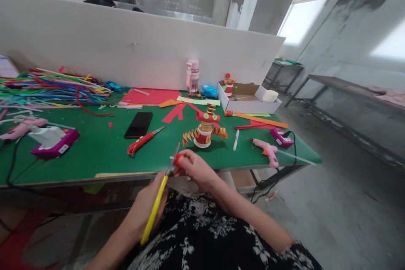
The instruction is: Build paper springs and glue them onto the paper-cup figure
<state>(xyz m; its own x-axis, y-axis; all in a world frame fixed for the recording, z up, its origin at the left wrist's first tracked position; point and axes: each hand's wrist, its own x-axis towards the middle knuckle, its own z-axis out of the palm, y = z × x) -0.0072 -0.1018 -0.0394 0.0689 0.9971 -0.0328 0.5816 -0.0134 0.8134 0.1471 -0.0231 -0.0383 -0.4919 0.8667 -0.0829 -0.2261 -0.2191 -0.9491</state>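
Observation:
My left hand (148, 202) is closed around scissors (155, 211) with long yellow handles, the blades pointing up and away from me. My right hand (198, 169) pinches a small red piece (177, 160), perhaps paper, right beside the blades. From this angle I cannot tell whether the blades touch it. Just beyond my hands a paper-cup figure (203, 136) stands upright on the green table (104, 152). It has a red rolled head with green eyes and folded orange arms. A red utility knife (141, 143) lies to the left, blade out.
A black phone (138, 125), a pink glue gun (267, 151), a white pen (236, 140) and purple power sockets (57, 145) lie around. Behind are red paper (155, 96), a pink bottle (193, 78), a white box (240, 104) with another figure, and heaped pipe cleaners (53, 86).

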